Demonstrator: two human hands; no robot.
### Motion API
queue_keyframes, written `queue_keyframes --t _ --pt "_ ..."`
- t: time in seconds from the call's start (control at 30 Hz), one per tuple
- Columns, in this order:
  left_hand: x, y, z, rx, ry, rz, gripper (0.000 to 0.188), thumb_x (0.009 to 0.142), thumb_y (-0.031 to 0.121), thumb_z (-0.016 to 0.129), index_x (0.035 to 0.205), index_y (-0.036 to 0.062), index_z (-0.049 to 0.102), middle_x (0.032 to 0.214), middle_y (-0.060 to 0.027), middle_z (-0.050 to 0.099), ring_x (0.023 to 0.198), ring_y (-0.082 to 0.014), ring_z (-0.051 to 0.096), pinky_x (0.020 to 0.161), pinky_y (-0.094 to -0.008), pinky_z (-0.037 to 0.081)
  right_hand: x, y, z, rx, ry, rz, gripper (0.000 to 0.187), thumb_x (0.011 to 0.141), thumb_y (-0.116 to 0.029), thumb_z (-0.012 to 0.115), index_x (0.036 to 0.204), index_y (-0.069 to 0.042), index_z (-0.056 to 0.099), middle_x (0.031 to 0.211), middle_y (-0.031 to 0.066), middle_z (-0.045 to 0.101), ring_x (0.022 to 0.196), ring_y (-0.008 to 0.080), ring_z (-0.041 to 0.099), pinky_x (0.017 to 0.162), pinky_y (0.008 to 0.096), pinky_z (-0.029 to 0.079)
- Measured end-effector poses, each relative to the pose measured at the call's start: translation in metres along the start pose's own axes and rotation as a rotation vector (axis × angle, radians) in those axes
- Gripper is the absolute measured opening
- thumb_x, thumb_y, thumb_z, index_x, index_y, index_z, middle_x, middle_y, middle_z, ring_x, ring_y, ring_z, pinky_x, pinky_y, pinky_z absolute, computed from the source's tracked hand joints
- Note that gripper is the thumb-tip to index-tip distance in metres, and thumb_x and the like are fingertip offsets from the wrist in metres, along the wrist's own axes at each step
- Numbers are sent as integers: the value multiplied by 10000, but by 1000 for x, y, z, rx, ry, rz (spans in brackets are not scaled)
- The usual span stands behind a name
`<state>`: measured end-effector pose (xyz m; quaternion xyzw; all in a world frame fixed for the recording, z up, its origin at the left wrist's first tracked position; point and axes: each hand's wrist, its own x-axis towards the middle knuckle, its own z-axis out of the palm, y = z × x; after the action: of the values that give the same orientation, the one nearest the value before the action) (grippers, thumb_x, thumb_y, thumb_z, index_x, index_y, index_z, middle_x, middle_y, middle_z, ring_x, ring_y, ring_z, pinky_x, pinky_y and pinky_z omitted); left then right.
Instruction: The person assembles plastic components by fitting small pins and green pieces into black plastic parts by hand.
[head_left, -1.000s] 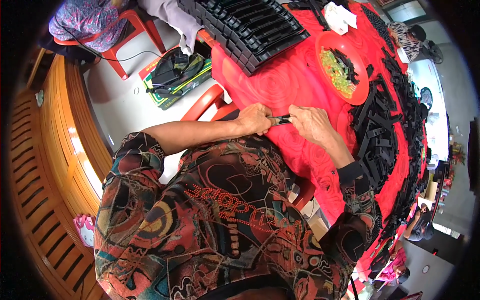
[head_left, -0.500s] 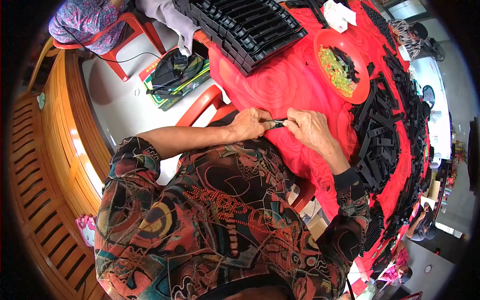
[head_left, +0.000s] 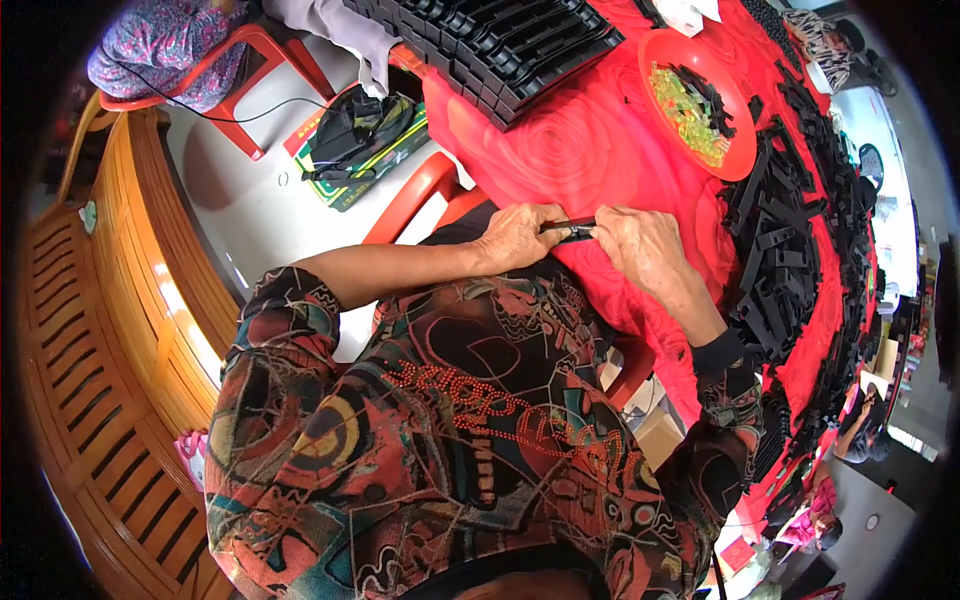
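Note:
Just above my lap, at the near edge of a red rose-patterned tablecloth (head_left: 560, 140), a small black plastic piece (head_left: 575, 231) spans the gap between my hands. My left hand (head_left: 520, 238) pinches one end of it, and my right hand (head_left: 645, 245) has the other end in its closed fingers. Fingertips cover both ends, so the exact kind of piece is hidden. Beyond my right hand stands a red bowl (head_left: 741, 150) with yellow-green translucent bits (head_left: 680, 108) and small black parts in it.
A heap of black plastic strips (head_left: 780, 260) lies to the right. At the far side stands a stack of ribbed black trays (head_left: 500, 60). A red plastic chair (head_left: 415, 195) and a green box (head_left: 360, 185) with a black bag are left of the table. Other people sit around.
The whole view has shifted slightly. My hands are a little farther apart, and more of the black piece shows between them. Both keep their hold.

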<state>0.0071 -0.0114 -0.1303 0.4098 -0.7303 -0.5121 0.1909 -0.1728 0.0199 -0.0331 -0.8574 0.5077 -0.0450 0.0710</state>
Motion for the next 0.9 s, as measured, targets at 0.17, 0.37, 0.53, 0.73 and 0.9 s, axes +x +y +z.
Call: queue_keyframes --t 0.17,0.37,0.53,0.73,0.9 --pt "5 3 3 -20 14 0 190 793 259 635 864 83 633 667 -162 598 688 -336 608 617 -424 453 -3 -1 5 -41 -48 124 165 821 -206 574 772 -54 529 699 139 584 648 352 585 545 451 454" --pt "6 7 1 -7 11 -49 224 783 294 647 830 75 637 679 -169 602 709 -342 613 625 -429 458 0 0 2 -17 -63 121 154 816 -195 568 767 -56 523 701 144 582 650 352 581 550 455 452" --pt "6 6 1 7 1 -82 198 769 279 648 830 91 647 688 -158 615 718 -337 618 636 -430 464 -1 6 3 -1 -9 81 115 803 -171 547 759 -66 531 611 141 584 579 348 592 507 475 446" --pt "7 4 3 -31 1 -103 198 768 283 643 835 97 659 697 -160 619 720 -334 620 653 -423 468 3 7 -2 40 -88 125 124 786 -183 575 771 -68 531 604 158 574 600 375 585 527 500 428" --pt "12 -4 8 -67 -8 -107 206 775 286 639 826 89 663 676 -158 611 689 -327 611 641 -416 461 8 7 -1 -2 -106 117 123 786 -181 570 767 -64 539 610 156 585 602 365 596 533 492 448"
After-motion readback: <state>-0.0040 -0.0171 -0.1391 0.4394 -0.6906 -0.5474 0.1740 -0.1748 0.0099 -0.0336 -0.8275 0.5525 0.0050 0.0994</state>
